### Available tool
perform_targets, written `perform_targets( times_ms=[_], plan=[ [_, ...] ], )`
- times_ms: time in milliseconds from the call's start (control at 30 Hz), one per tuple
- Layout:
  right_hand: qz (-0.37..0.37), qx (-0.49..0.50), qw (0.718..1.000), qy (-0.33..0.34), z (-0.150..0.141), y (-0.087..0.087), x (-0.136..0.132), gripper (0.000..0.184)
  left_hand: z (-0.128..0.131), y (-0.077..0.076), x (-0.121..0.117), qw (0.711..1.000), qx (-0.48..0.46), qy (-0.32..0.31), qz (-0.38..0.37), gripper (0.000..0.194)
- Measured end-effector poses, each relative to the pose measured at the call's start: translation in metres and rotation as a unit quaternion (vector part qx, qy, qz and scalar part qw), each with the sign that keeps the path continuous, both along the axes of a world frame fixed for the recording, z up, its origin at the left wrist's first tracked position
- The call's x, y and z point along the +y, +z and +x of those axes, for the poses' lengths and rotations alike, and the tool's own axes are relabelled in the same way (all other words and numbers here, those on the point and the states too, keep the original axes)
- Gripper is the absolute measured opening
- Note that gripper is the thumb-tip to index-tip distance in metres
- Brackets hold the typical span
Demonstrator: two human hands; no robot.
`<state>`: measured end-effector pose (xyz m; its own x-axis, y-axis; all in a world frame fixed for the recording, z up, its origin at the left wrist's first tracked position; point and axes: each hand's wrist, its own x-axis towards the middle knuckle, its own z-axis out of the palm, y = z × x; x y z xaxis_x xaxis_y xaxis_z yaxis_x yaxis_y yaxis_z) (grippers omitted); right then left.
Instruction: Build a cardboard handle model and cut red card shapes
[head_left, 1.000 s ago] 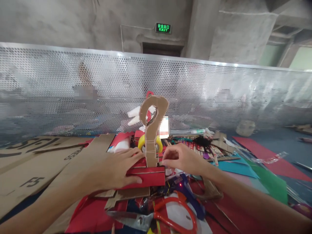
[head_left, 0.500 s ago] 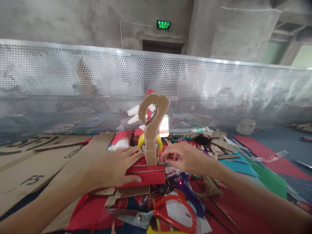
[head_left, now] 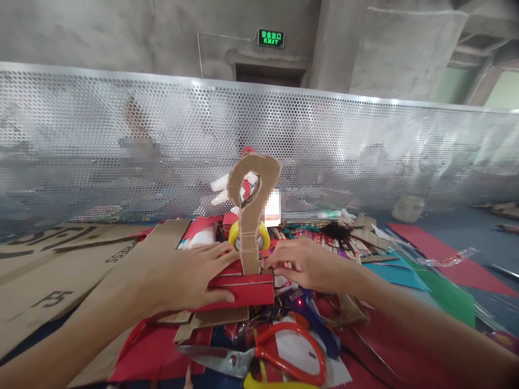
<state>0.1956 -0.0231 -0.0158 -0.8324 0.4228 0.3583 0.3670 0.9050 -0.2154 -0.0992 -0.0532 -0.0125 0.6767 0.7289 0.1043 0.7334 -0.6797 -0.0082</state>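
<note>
A brown cardboard cutout (head_left: pixel 250 227), shaped like a loop on a stem, stands upright in a low red box (head_left: pixel 253 294). My left hand (head_left: pixel 190 275) grips the box's left part, thumb on the front face and fingers stretched across the top beside the stem. My right hand (head_left: pixel 310 265) is at the box's right end with curled fingers, their tips close to the stem's base. Whatever those fingertips may hold is hidden. Behind the stem is a yellow roll (head_left: pixel 232 236), probably tape. Orange-handled scissors (head_left: pixel 279 359) lie in front, below a blue glue gun (head_left: pixel 322 324) with a lit red light.
Large cardboard sheets (head_left: pixel 44 270) lie on the left. Blue paper (head_left: pixel 399 273), green paper (head_left: pixel 452 297) and red paper (head_left: pixel 454 256) spread to the right. Black thread (head_left: pixel 336 232) and striped sticks lie behind my right hand. A perforated metal barrier (head_left: pixel 324 146) crosses the back.
My right hand's fingers came slightly away from the stem's base, then moved back in beside it. My left hand stays on the red box. The whole view has shifted slightly.
</note>
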Motion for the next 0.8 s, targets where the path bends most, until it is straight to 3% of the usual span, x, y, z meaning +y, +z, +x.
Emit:
perform_targets(
  times_ms=[367,567,800],
  plan=[
    [0.079,-0.040,0.996,0.013,0.004,-0.009,0.009,0.024,0.000,0.001,0.000,1.000,0.017,0.015,-0.013,0.062],
    [0.142,-0.075,0.985,0.058,0.004,-0.011,0.011,0.032,-0.002,-0.002,0.002,1.000,0.000,0.007,-0.011,0.064],
    [0.189,-0.103,0.976,0.041,0.005,-0.013,0.012,0.035,-0.002,-0.002,0.004,1.000,0.014,0.016,-0.017,0.066]
  ],
)
